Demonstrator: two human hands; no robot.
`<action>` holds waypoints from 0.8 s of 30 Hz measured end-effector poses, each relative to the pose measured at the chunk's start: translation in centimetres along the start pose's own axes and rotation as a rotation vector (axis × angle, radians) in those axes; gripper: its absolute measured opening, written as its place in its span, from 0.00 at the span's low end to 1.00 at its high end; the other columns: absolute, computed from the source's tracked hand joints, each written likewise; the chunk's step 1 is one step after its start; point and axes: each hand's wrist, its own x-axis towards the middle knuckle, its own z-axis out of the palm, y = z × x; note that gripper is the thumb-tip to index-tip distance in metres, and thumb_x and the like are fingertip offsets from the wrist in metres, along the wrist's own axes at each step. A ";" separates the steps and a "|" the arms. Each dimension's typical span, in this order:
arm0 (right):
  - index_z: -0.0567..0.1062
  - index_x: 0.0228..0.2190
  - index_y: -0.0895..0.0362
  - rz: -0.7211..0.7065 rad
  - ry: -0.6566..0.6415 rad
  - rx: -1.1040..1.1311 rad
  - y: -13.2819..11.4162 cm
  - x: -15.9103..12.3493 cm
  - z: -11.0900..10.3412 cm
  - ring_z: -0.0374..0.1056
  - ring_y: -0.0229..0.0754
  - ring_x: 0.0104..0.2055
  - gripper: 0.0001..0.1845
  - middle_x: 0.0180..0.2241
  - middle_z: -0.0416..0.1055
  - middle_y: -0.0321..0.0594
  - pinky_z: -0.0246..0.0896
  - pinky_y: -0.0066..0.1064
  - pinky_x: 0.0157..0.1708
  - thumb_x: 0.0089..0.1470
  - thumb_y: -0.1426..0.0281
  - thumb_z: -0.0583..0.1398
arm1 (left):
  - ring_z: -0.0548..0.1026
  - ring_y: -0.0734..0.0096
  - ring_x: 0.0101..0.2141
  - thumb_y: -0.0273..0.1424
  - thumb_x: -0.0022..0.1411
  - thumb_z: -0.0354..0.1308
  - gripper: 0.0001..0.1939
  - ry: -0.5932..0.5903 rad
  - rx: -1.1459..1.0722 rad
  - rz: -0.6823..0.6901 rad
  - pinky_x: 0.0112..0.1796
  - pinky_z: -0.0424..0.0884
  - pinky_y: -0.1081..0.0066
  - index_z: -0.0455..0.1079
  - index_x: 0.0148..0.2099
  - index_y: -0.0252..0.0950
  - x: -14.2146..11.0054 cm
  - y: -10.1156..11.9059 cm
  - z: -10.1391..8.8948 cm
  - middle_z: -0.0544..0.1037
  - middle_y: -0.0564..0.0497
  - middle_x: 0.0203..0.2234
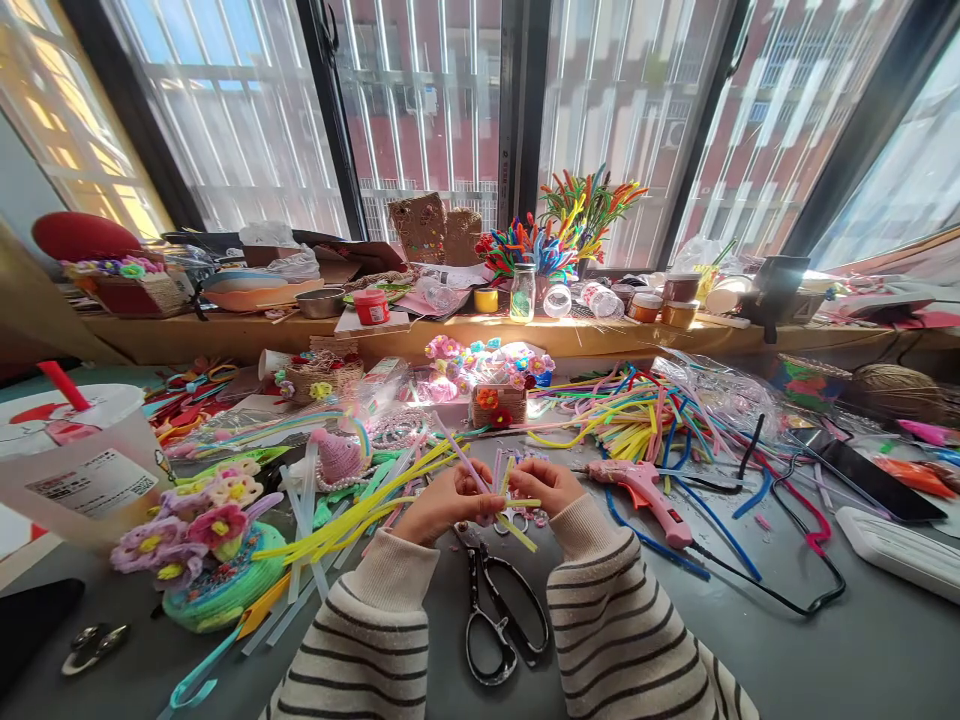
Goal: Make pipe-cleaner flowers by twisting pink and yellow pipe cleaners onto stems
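Observation:
My left hand is closed in a pinch on a small bunch of lilac and yellow pipe cleaners. A long lilac pipe cleaner sticks up from it toward the far left. Short yellow pipe cleaner pieces cross below and between my fingers. Close on the right, my right hand pinches the same bunch at its upper side; the exact grip is partly hidden by the fingers. Black-handled scissors lie under both hands, their blades mostly covered. Beside my right hand lies a pink glue gun.
Yellow pipe cleaners and clear glue sticks lie left, near a green piece with fuzzy flowers and a drink cup. A cord trails right from the glue gun. Behind is a pipe cleaner pile.

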 end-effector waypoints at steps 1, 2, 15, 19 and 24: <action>0.70 0.19 0.59 -0.013 0.051 0.035 0.0 0.1 0.1 0.57 0.29 0.15 0.15 0.15 0.64 0.31 0.51 0.21 0.14 0.37 0.58 0.59 | 0.65 0.81 0.16 0.30 0.36 0.63 0.17 0.057 -0.007 0.009 0.19 0.59 0.79 0.57 0.28 0.34 0.1 0.1 0.0 0.67 0.59 0.14; 0.70 0.20 0.59 -0.029 0.088 0.065 0.0 0.1 0.2 0.58 0.29 0.15 0.17 0.16 0.64 0.32 0.52 0.21 0.14 0.37 0.56 0.58 | 0.65 0.81 0.16 0.30 0.36 0.63 0.17 0.111 -0.016 0.019 0.19 0.58 0.79 0.57 0.28 0.34 0.1 0.1 0.0 0.67 0.59 0.14; 0.72 0.19 0.60 -0.157 0.210 0.109 -0.1 0.1 0.2 0.61 0.30 0.15 0.11 0.14 0.68 0.32 0.56 0.22 0.16 0.32 0.64 0.63 | 0.66 0.80 0.19 0.34 0.37 0.63 0.13 0.146 -0.170 -0.053 0.24 0.62 0.78 0.64 0.21 0.31 -0.3 0.7 0.6 0.68 0.56 0.14; 0.72 0.22 0.59 -0.112 0.204 0.181 0.0 0.3 0.0 0.64 0.33 0.18 0.13 0.17 0.70 0.34 0.61 0.24 0.19 0.31 0.63 0.63 | 0.66 0.81 0.19 0.32 0.38 0.62 0.11 0.212 -0.254 -0.028 0.23 0.64 0.80 0.65 0.21 0.31 -0.4 0.6 0.6 0.68 0.56 0.15; 0.73 0.23 0.60 -0.114 0.271 0.186 0.7 0.5 0.2 0.64 0.33 0.17 0.18 0.17 0.70 0.37 0.61 0.24 0.18 0.34 0.57 0.60 | 0.69 0.80 0.21 0.27 0.39 0.62 0.08 0.342 -0.396 0.008 0.24 0.67 0.80 0.66 0.25 0.32 -0.2 0.7 0.5 0.71 0.54 0.17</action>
